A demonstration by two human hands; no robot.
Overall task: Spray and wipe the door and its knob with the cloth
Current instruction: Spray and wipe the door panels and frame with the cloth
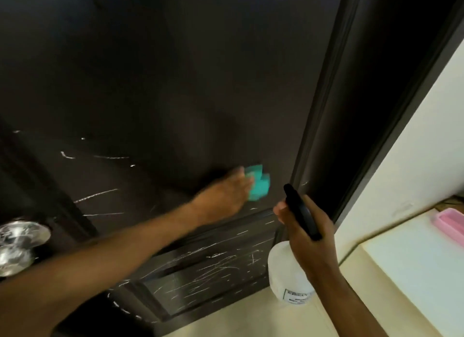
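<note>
Teal, soft cloth (pixel 258 183) bunches limply under the blurred left hand (pixel 223 198), finger positions unreadable; right hand (pixel 308 231) curls round the bottle (pixel 288 274) neck.

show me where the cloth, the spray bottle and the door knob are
cloth (pixel 259 184), head view, middle of the teal fabric showing past the fingers
spray bottle (pixel 283 269), head view, white body below the hand
door knob (pixel 21 236), head view, shiny metal dome at the left edge
</note>
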